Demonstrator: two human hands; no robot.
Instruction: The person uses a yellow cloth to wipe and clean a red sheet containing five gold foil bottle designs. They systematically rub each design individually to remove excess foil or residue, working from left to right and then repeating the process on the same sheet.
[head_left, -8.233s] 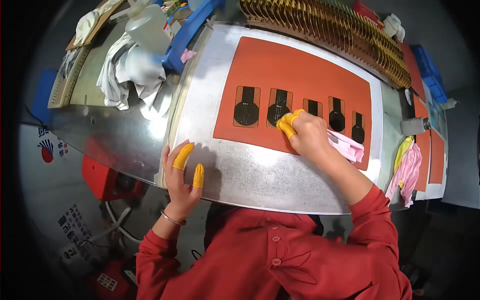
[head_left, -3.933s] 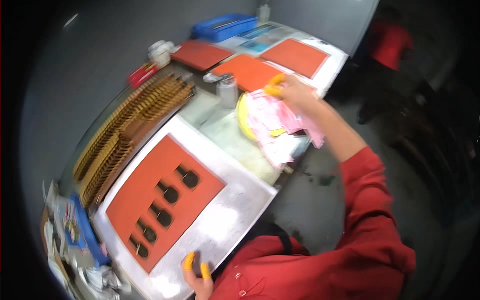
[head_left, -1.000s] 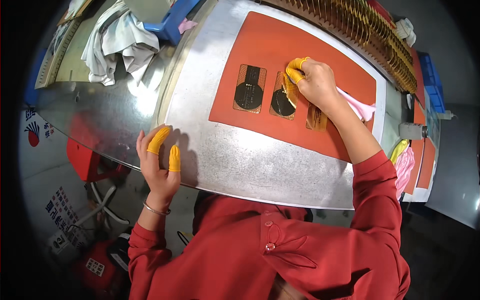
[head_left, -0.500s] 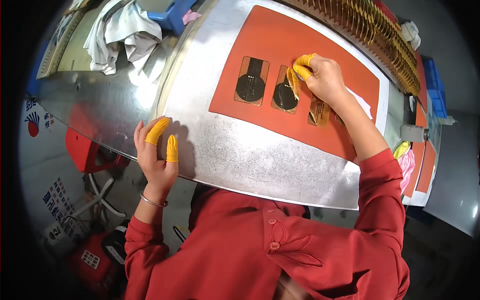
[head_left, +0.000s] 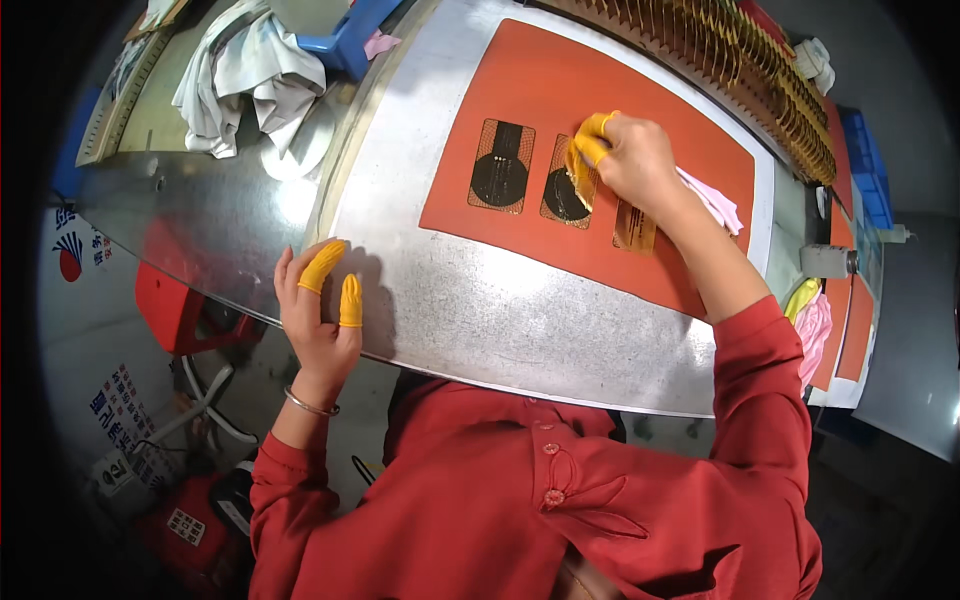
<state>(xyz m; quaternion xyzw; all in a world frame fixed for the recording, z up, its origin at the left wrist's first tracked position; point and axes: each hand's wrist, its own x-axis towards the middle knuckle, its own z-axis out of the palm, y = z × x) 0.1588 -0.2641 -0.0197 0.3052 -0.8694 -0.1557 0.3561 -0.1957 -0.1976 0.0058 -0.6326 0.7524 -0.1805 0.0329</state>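
Right hand (head_left: 632, 155): pinching tilted gold piece (head_left: 583, 186), near centre of orange mat (head_left: 570, 70).
Black-gold card (head_left: 562, 200): piece's eight o'clock.
Left hand (head_left: 318, 345): empty, mat's eight o'clock.
Handling: light edge grip likely safest.

A tilted gold piece (head_left: 583, 180) partly covers a black-patterned card (head_left: 562, 199) on orange matting (head_left: 560, 85).

"Where does the head view look from?"
"The left of two head-worn fisheyes, facing steeply down over the metal work surface (head_left: 480, 310)."
"How near?"
"Near: left hand (head_left: 320, 325), right hand (head_left: 632, 158) and red shirt front (head_left: 450, 480) all fit."
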